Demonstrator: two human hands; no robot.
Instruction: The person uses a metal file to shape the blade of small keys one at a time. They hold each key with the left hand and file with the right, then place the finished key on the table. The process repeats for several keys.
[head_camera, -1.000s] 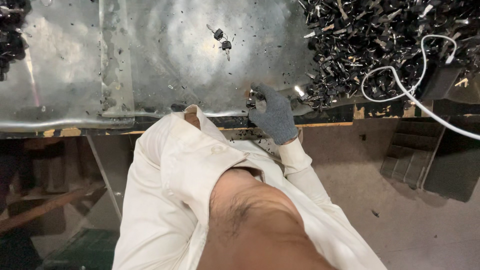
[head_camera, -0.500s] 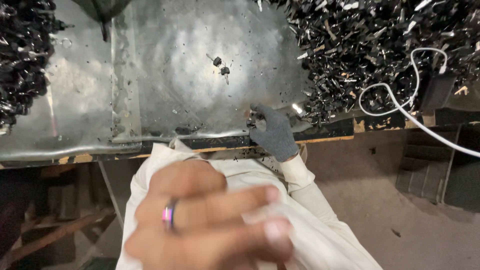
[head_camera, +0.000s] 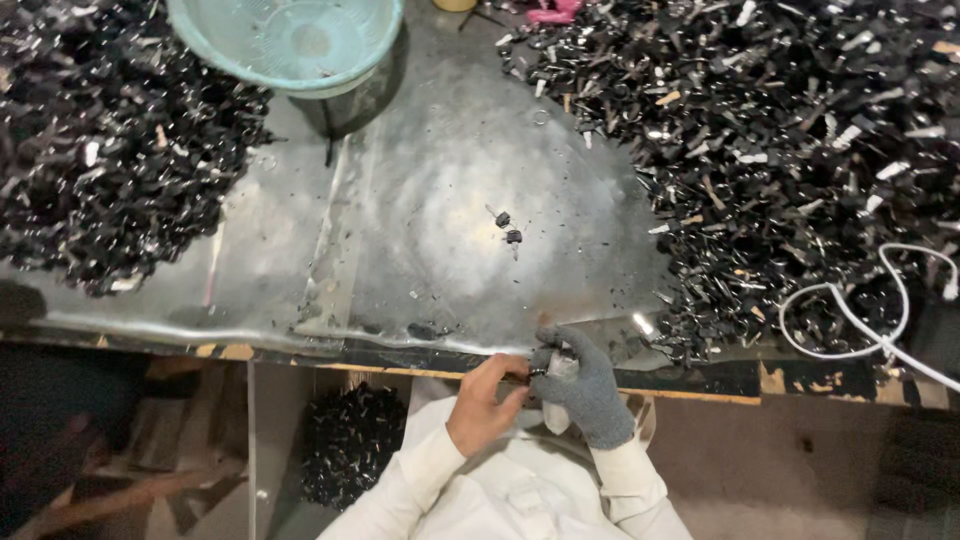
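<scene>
Bare left hand (head_camera: 487, 403) and grey-gloved right hand (head_camera: 583, 385) meet at the tabletop (head_camera: 400, 250) edge, fingers pinching one small dark part (head_camera: 538, 372). Black scrap heaps (head_camera: 800, 150) sit either side, with a pale green basin (head_camera: 285, 40) up top.

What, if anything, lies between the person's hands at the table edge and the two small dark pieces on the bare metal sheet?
Nothing visible blocks the way. Bare sheet metal separates the left hand and gloved right hand from the two small dark pieces; the black heaps lie off to both sides.

Shiny, scuffed metal tabletop (head_camera: 420, 250); glossy plastic bowl (head_camera: 285, 45); grey knitted glove (head_camera: 585, 385).
</scene>
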